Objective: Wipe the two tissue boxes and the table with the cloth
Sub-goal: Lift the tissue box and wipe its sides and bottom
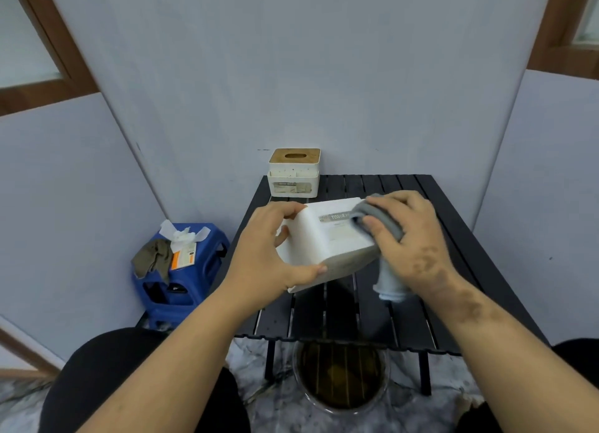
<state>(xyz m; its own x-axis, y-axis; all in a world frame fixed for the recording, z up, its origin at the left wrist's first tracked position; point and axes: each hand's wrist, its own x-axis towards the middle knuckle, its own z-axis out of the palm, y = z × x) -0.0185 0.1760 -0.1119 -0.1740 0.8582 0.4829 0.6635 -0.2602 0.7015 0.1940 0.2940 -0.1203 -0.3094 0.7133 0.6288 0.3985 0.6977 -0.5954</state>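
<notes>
Head view, looking down at a black slatted counter (431, 238) set against a pale wall. The left hand (262, 254) holds a white tissue box (327, 248) tilted on its side above the middle of the counter, fingers (319, 269) curled round its near edge and thumb on its far edge. A label reading "TISSUE" faces up. The right hand (411, 235) grips a grey cloth (382, 220), its fingers wrapped round the bundle and pressing it against the right end of that box's upper face. A loose tail of the cloth hangs down past the box toward the counter.

A second tissue box (294, 176), white with a wooden slotted lid, stands upright at the far left corner of the counter, well apart from the held box.

Left of the counter, on the floor, stands a blue plastic stool (181, 280) carrying an olive rag (152, 259), crumpled white tissues and a small orange and white packet. Under the counter's near edge sits a round basin (340, 377) of dark liquid. Dark-clothed knees frame the bottom corners.
</notes>
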